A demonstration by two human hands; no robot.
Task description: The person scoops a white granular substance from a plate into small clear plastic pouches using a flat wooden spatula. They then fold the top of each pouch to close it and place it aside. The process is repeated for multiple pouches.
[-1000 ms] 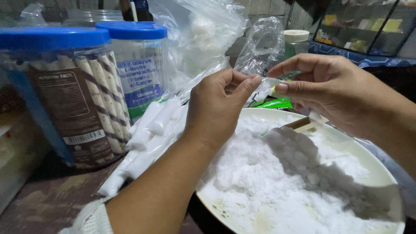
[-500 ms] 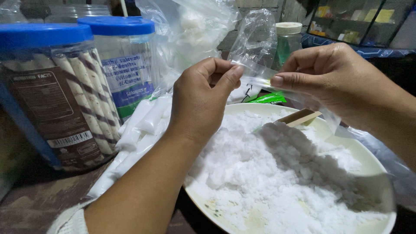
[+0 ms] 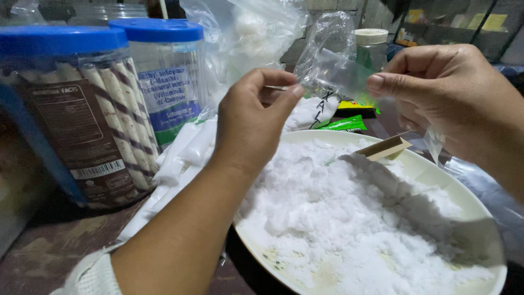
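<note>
At far left on the counter (image 3: 49,248) stands a clear jar with a blue lid (image 3: 60,109), packed with striped wafer sticks. Just right of it, a second blue-lidded jar (image 3: 164,71). At their base lies a heap of filled white sachets (image 3: 180,158), leaning toward the plate. Behind, a large clear bag (image 3: 245,38) holding white material.

Centre: left hand (image 3: 254,117) raised above the plate, thumb and forefinger pinched on one edge of a small clear plastic sleeve (image 3: 335,71). The sleeve spans the gap between both hands, held well above the plate. A green packet (image 3: 345,124) lies on the counter below it.

Lower centre to right: wide pale plate (image 3: 469,199) heaped with white granular powder (image 3: 349,218); a wooden stick (image 3: 385,147) rests in the pile.

Right: right hand (image 3: 453,90) pinches the sleeve's opposite edge between thumb and fingers.
</note>
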